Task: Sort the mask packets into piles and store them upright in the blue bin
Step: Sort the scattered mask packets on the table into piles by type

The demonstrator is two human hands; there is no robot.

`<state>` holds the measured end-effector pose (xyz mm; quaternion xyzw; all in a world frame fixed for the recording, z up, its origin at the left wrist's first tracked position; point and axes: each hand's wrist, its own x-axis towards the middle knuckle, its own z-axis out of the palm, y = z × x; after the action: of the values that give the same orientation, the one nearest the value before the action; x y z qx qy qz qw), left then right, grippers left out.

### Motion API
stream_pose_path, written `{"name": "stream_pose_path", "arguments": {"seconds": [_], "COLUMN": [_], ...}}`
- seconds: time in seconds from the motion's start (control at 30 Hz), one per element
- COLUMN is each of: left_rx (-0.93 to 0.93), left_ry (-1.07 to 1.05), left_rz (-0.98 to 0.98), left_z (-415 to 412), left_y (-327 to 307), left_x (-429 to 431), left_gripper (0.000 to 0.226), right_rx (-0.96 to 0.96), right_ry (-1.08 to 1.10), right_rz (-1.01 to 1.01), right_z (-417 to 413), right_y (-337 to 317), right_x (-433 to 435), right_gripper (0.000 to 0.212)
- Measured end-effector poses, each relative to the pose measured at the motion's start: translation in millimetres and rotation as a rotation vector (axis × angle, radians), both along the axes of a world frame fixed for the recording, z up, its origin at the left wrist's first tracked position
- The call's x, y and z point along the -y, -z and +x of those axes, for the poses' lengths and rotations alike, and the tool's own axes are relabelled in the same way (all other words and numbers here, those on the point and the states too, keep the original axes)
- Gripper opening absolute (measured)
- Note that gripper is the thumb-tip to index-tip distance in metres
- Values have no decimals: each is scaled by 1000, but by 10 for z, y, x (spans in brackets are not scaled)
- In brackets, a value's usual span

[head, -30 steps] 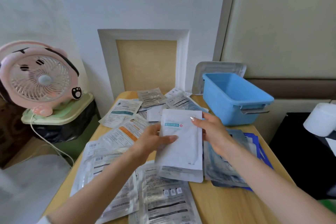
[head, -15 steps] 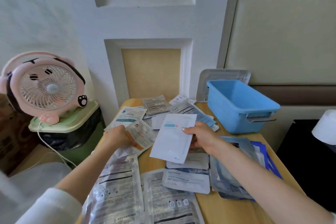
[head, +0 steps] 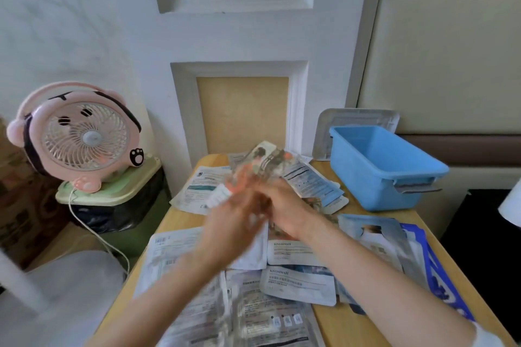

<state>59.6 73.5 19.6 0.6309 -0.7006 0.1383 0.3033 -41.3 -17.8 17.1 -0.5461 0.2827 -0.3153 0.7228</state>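
1. Where the two bare hands meet above the middle of the small light-wood table (head: pixel 352 327), both are smeared by motion blur; the left hand (head: pixel 234 222) and the right hand (head: pixel 284 205) overlap at the fingers.
2. Between them they hold up a blurred, orange-and-white printed mask packet (head: pixel 265 162), tilted, its top edge raised toward the wall. Fingers of both hands appear curled onto it, but the blur hides exactly how each grips.
3. A narrow white strip (head: pixel 218 194) sticks out by the left hand's fingers; whether it is a separate packet I cannot tell.
4. Flat on the table lie the loose mask packets: large clear-and-white printed ones (head: pixel 262 321) at the near edge, two white packets with dark lettering (head: pixel 296 284) just right of the left forearm, a white packet with a teal band (head: pixel 197 186) at the far left, and a blue-edged pile (head: pixel 313 180) beyond the hands.
5. A stack of pale blue and dark blue patterned packets (head: pixel 394 242) lies on the right side, partly under the right forearm.
6. A rectangular blue plastic bin (head: pixel 375 175) stands at the table's far right corner; what shows of its inside holds no packets. A grey tray-like lid (head: pixel 358 118) leans against the wall behind it.
7. Left of the table, a round pink desk fan (head: pixel 76 135) sits on a pale green lid (head: pixel 112 189).
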Motion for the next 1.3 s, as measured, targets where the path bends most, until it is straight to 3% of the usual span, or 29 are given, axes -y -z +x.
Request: {"name": "stream_pose_path", "arguments": {"seconds": [0.03, 0.07, 0.13, 0.17, 0.23, 0.33, 0.4, 0.5, 0.6, 0.73, 0.8, 0.83, 0.87, 0.93, 0.97, 1.0, 1.03, 1.1, 1.17, 1.23, 1.3], "left_rx": [-16, -118, -443, -505, -303, 165, 207, 89, 93, 110, 76, 58, 29, -18, -36, -75, -159, -382, -629, -858, -1071], "left_ry": [126, 194, 176, 87, -176, -334, -368, -339, -310, -281, -288, -292, -295, -296, -261, -199, -114, 88, 334, 528, 672], "left_rz": [137, 278, 322, 267, 386, 1027, 1155, 1147, 1173, 1053, 930, 864, 804, 697, 653, 615, 590, 533, 443, 344, 282], "left_z": [-80, -85, 84, 225, 567, 910, 1017, 1010, 995, 1075, 1141, 1177, 1211, 1241, 1221, 1171, 1085, 862, 661, 508, 366], "left_y": [75, 94, 113, 116, 120, 191, 291, 369, 318, 115, -121, -258, -388, -587, -649, -689, -709, -679, -578, -445, -351], "left_x": [-23, -31, 4, 35, 103, 51, 20, 1, 10, -2, -48, -88, -134, -195, -210, -212, -200, -135, -53, 34, 109], "left_gripper": [42, 48, 42, 32, 24, 73, 87, 72, 50, 29, 36, 34, 30, 24, 21, 14, 13, 18, 14, 18, 5], "right_rx": [36, 23, -27, -43, -76, -129, -154, -252, -294, 0, 24, -82, -332, -999, -1133, -1088, -947, -595, -310, -217, -236], "right_ry": [131, 267, 368, 377, 387, 379, 402, 416, 415, 463, 388, 385, 394, 413, 413, 389, 338, 147, -16, -86, -153], "right_rz": [54, 89, 116, 108, 75, 16, 15, -31, -93, -33, 4, -13, -128, -638, -902, -1004, -965, -612, -284, -88, 7], "right_z": [-63, -154, -393, -509, -695, -862, -946, -1092, -1281, -1456, -1393, -1316, -1239, -1101, -1061, -1012, -961, -838, -734, -702, -719], "right_y": [4, 53, 149, 168, 176, 197, 233, 238, 125, -113, -132, -79, 22, 250, 320, 355, 341, 207, 79, -2, 2], "right_x": [-5, 38, 139, 174, 203, 182, 141, 46, 50, 222, 280, 291, 297, 215, 147, 93, 29, -102, -193, -227, -218], "right_gripper": [18, 5, 10, 10, 9, 11, 4, 3, 9, 21, 38, 48, 58, 74, 72, 63, 51, 29, 32, 39, 36]}}
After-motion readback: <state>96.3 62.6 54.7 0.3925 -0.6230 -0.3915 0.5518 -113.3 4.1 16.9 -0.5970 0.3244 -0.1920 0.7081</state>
